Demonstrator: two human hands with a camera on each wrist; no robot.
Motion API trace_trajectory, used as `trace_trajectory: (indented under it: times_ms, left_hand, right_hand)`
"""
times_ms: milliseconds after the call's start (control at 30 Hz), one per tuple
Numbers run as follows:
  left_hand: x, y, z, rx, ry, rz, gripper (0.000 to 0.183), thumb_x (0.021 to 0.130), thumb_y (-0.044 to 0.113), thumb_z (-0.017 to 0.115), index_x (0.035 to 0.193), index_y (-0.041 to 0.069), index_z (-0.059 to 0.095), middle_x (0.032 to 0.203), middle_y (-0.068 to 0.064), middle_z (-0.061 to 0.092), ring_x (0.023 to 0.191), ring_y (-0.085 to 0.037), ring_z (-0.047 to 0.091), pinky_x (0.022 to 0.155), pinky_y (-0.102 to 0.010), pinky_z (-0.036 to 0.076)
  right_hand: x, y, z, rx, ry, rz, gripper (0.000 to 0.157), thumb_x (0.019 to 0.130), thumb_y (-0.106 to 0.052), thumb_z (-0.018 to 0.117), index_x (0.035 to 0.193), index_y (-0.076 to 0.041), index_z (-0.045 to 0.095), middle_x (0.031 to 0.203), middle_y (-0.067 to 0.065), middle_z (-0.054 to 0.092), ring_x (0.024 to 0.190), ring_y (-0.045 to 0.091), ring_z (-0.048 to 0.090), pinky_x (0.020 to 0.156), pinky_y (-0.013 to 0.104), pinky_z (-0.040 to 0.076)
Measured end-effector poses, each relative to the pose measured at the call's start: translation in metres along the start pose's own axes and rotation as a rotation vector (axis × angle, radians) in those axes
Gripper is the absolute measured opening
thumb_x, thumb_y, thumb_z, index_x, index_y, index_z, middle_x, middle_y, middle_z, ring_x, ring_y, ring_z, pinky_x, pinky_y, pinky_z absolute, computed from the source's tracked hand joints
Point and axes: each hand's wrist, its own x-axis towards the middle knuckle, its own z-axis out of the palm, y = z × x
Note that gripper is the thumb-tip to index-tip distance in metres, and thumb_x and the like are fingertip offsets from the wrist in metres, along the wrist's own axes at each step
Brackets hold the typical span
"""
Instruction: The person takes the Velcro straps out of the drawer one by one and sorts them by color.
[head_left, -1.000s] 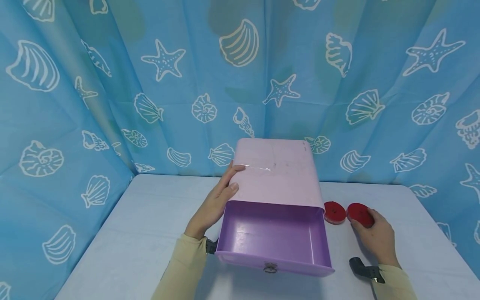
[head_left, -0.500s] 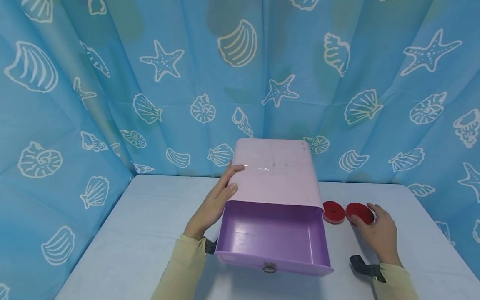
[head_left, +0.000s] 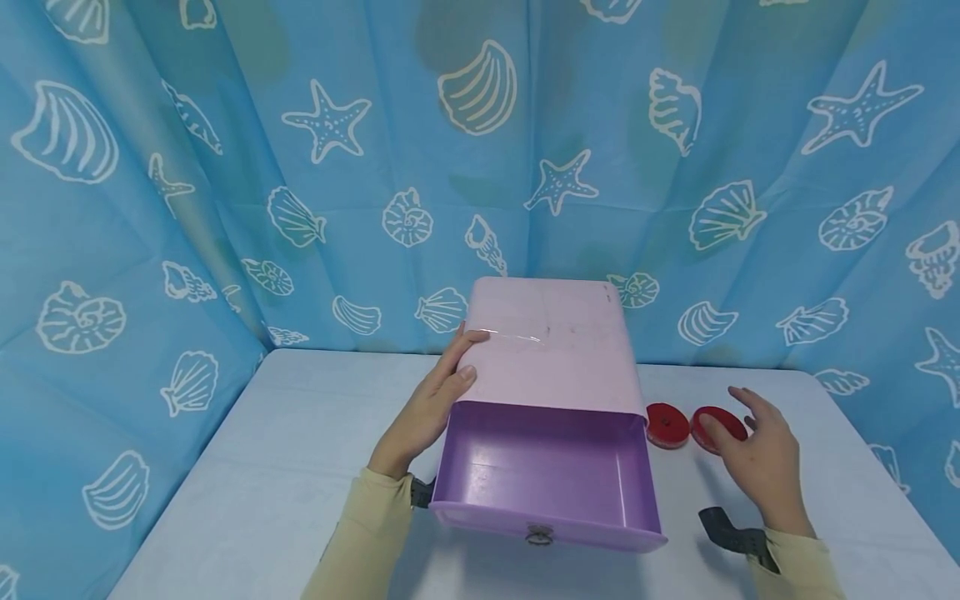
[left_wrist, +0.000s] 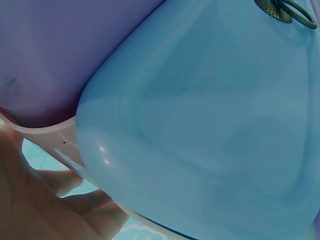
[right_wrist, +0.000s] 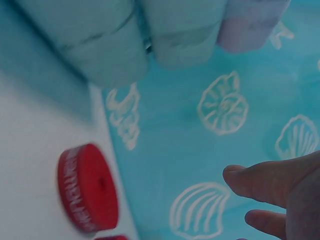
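A small pink plastic chest (head_left: pixel 555 350) stands on the table, its purple top drawer (head_left: pixel 592 533) pulled out with nothing visible inside. My left hand (head_left: pixel 420 412) rests against the chest's left side, thumb and fingers extended along the top edge. In the left wrist view a blue drawer front (left_wrist: pixel 210 115) shows below the purple one. To the right of the chest lie two red ribbon rolls, a left roll (head_left: pixel 667 425) and a right roll (head_left: pixel 729 417). My right hand (head_left: pixel 768 462) hovers by the right roll, fingers spread and holding nothing; its thumb overlaps the roll in view.
A metal ring pull (head_left: pixel 539 535) sits on the purple drawer's front. The white table (head_left: pixel 300 467) ends at a blue shell-print curtain (head_left: pixel 337 233) behind and at both sides. Dark wrist mounts (head_left: pixel 731 537) are strapped to the person's wrists.
My right hand has let go of the right ribbon roll, its fingers lifting and spreading as it draws slightly right. The left hand, the chest and both rolls look nearly unchanged.
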Motion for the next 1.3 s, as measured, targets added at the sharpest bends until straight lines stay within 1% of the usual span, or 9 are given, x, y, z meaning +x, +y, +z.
trace_trajectory:
  times_ms: [433,800,900,933,1000,1033,1167,1233,1300]
  left_hand:
    - [0.0,-0.001,0.0,-0.01,-0.002,-0.005,0.045,0.108,0.035,0.039,0.152,0.026,0.039,0.168,0.006,0.006,0.154,-0.017,0.002,0.12,-0.057,0.01]
    - [0.0,-0.001,0.0,-0.022,-0.006,-0.01,0.044,0.108,0.036,0.039,0.151,0.029,0.04,0.168,0.006,0.004,0.153,-0.016,0.003,0.119,-0.059,0.011]
    - [0.0,-0.001,0.0,-0.024,-0.008,-0.01,0.044,0.108,0.037,0.039,0.151,0.029,0.04,0.168,0.007,0.005,0.153,-0.015,0.003,0.119,-0.059,0.011]
    - [0.0,-0.001,0.0,-0.024,-0.008,-0.011,0.044,0.108,0.037,0.039,0.151,0.029,0.04,0.168,0.007,0.005,0.153,-0.014,0.003,0.119,-0.058,0.011]
    - [0.0,-0.001,0.0,-0.024,-0.008,-0.01,0.044,0.108,0.037,0.039,0.151,0.029,0.04,0.168,0.006,0.005,0.153,-0.015,0.003,0.12,-0.058,0.011]
    - [0.0,-0.001,0.0,-0.024,-0.008,-0.012,0.044,0.108,0.037,0.039,0.151,0.029,0.04,0.168,0.006,0.005,0.153,-0.015,0.003,0.12,-0.058,0.011]
    - [0.0,-0.002,0.0,-0.023,-0.008,-0.014,0.044,0.108,0.037,0.039,0.151,0.029,0.04,0.168,0.006,0.005,0.153,-0.015,0.003,0.12,-0.058,0.011]
    - [0.0,-0.003,0.0,-0.025,-0.008,-0.014,0.043,0.108,0.036,0.039,0.151,0.029,0.04,0.168,0.007,0.005,0.153,-0.015,0.003,0.12,-0.058,0.011]
    - [0.0,-0.003,0.0,-0.024,-0.008,-0.013,0.043,0.108,0.035,0.039,0.151,0.029,0.041,0.168,0.007,0.005,0.153,-0.015,0.003,0.12,-0.058,0.011]
  right_hand:
    - [-0.014,-0.048,-0.024,0.06,0.053,-0.047,0.069,0.09,-0.015,0.075,0.15,-0.002,0.043,0.151,0.027,0.041,0.127,0.054,0.048,0.091,0.071,0.044]
    - [-0.033,-0.083,-0.039,0.132,0.108,-0.181,0.071,0.083,-0.009,0.081,0.147,-0.006,0.049,0.149,0.02,0.048,0.128,0.047,0.05,0.088,0.07,0.046]
    - [-0.039,-0.09,-0.043,0.135,0.114,-0.184,0.072,0.083,-0.011,0.082,0.147,-0.01,0.05,0.149,0.016,0.049,0.131,0.041,0.05,0.099,0.047,0.049]
    - [-0.042,-0.093,-0.044,0.135,0.118,-0.184,0.072,0.082,-0.011,0.082,0.147,-0.011,0.051,0.149,0.014,0.05,0.131,0.039,0.05,0.101,0.037,0.048]
    - [-0.045,-0.098,-0.046,0.14,0.119,-0.185,0.073,0.082,-0.012,0.083,0.148,-0.013,0.051,0.149,0.012,0.05,0.132,0.037,0.05,0.103,0.028,0.043]
    - [-0.047,-0.1,-0.046,0.139,0.12,-0.186,0.074,0.082,-0.012,0.084,0.148,-0.014,0.051,0.148,0.011,0.051,0.132,0.036,0.051,0.103,0.027,0.042]
    - [-0.054,-0.109,-0.048,0.141,0.117,-0.198,0.077,0.078,-0.012,0.087,0.147,-0.015,0.053,0.146,0.011,0.053,0.127,0.035,0.055,0.096,0.051,0.048]
    - [-0.058,-0.112,-0.048,0.149,0.119,-0.2,0.077,0.077,-0.013,0.088,0.145,-0.017,0.054,0.144,0.009,0.055,0.125,0.025,0.057,0.095,0.043,0.049]
    - [-0.063,-0.115,-0.048,0.179,0.119,-0.208,0.075,0.077,-0.012,0.088,0.144,-0.017,0.056,0.141,0.007,0.057,0.122,0.011,0.056,0.097,0.026,0.048]
